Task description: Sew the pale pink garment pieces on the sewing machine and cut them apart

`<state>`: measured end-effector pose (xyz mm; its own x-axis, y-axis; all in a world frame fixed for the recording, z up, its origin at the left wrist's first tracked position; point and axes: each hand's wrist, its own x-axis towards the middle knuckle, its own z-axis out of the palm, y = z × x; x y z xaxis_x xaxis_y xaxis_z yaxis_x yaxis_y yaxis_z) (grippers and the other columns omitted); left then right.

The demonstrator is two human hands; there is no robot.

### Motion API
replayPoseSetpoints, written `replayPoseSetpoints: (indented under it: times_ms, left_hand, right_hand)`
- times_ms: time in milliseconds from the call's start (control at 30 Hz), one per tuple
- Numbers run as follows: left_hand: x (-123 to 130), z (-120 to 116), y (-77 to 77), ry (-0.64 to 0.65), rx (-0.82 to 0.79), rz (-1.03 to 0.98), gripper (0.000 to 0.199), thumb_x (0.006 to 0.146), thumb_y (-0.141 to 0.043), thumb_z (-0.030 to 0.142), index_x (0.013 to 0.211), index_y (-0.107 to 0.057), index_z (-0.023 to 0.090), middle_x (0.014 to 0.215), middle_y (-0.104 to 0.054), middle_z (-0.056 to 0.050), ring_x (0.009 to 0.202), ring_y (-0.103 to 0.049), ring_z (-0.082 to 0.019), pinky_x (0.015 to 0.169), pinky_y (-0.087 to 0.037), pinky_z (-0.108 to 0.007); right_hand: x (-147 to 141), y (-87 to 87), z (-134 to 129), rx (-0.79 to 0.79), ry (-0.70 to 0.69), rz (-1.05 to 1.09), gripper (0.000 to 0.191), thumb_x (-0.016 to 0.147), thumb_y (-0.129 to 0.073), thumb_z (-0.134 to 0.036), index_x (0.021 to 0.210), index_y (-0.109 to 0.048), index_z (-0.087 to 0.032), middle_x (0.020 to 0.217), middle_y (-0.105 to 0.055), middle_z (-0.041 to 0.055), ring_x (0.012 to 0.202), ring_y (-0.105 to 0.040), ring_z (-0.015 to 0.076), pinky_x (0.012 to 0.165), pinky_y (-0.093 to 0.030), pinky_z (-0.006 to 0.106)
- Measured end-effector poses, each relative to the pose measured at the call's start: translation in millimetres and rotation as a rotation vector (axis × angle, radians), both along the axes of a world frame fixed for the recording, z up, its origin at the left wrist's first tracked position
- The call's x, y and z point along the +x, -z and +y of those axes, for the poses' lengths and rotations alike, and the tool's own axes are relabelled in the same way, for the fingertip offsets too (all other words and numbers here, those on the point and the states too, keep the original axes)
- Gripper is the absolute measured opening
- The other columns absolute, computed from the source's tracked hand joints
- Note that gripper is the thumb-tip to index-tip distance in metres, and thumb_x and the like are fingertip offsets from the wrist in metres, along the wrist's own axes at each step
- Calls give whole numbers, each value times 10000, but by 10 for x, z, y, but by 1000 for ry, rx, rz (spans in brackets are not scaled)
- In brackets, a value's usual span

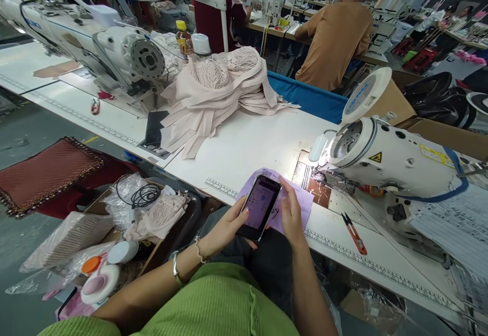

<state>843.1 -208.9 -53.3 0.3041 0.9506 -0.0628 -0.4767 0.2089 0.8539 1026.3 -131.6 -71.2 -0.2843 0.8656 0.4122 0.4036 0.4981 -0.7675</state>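
Observation:
A dark smartphone [261, 208] with a lit, purplish screen is gripped in my left hand [232, 224], its thumb over the left edge and fingertips showing underneath. Behind the phone, a purple paper sheet [307, 205] with a printed code at its top and handwriting lies at the table's front edge. My right hand [293, 216] is over this sheet, fingers stretched out beside the phone's upper right edge. Whether they press on the phone or the paper is unclear, and the right thumb is hidden.
A sewing machine [396, 148] stands right, with orange thread snips [354, 233] before it. Beige lace garment pieces [224, 87] are piled at the back, near another machine [114, 46]. A cluttered box [152, 260] sits lower left. A person in brown [335, 41] sits beyond.

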Motion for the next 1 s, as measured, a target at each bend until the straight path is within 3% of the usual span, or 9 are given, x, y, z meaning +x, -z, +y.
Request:
replayPoseSetpoints:
  times_ms: [167,333,533,733,867,1000]
  left_hand:
    - [62,-8,72,41,43,80,660,927,-534,559,1484,-367,249,1139,-660,-140,922,-677,-279,620,-625,-350]
    - [72,-28,92,55,44,129,719,918,-534,584,1512,-309,246,1179,-639,-145,930,-667,-274,644,-615,-361]
    - [-60,-94,-152,94,-4,38,771,926,-476,629,1531,-216,228,1064,-680,-160,750,-696,-245,608,-601,-381]
    - [-190,-194,-449,159,41,-163,699,934,-424,650,1509,-276,282,1128,-660,-160,920,-694,-307,522,-574,-291]
    - [-207,-230,-516,154,81,-174,713,926,-423,664,1515,-274,292,1115,-663,-150,902,-698,-299,493,-550,-253]
    - [-227,-234,-487,134,84,-148,657,953,-387,638,1494,-315,271,1112,-664,-157,951,-696,-321,492,-548,-242]
  right_hand:
    - [-6,-37,-17,-9,3,-2,707,950,-366,-632,1497,-292,-190,1530,-373,145,1430,-335,263,1170,-325,487]
    - [-38,-12,-24,-72,42,17,689,936,-478,-569,1503,-287,-227,1535,-363,131,1428,-333,276,1170,-309,530]
    - [29,54,13,-86,-34,181,660,964,-288,-651,1495,-325,-261,1541,-375,88,1445,-315,251,1193,-284,503]
    - [52,51,32,-116,-45,192,733,916,-262,-728,1480,-372,-273,1538,-386,87,1443,-320,272,1195,-270,523]
    - [57,49,25,-132,-47,184,738,906,-274,-736,1477,-372,-279,1532,-389,90,1437,-326,279,1188,-274,535]
    - [58,53,25,-123,-66,198,685,927,-288,-702,1468,-377,-292,1530,-395,80,1433,-335,271,1194,-263,535]
